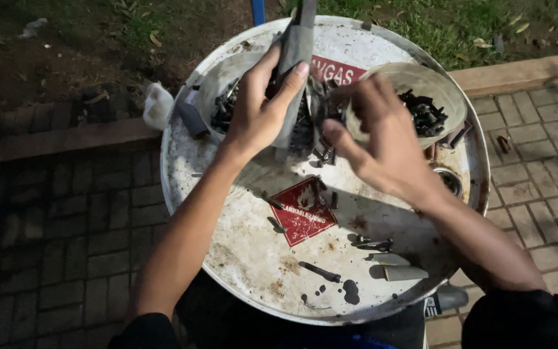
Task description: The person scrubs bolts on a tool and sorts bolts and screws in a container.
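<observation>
left hand [259, 110] wrapped around a grey flat bar [295, 58] standing upright over the white drum top [253, 258], right hand [382, 139] pinching small dark screws [323, 154] just beside the bar, two bowls [447, 97] of dark bits behind

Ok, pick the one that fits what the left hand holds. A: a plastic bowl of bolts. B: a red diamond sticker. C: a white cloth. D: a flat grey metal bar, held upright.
D: the left hand grips a flat grey bar that rises past the top of the frame, over the white drum lid; the red sticker lies flat on the lid, untouched.
</observation>
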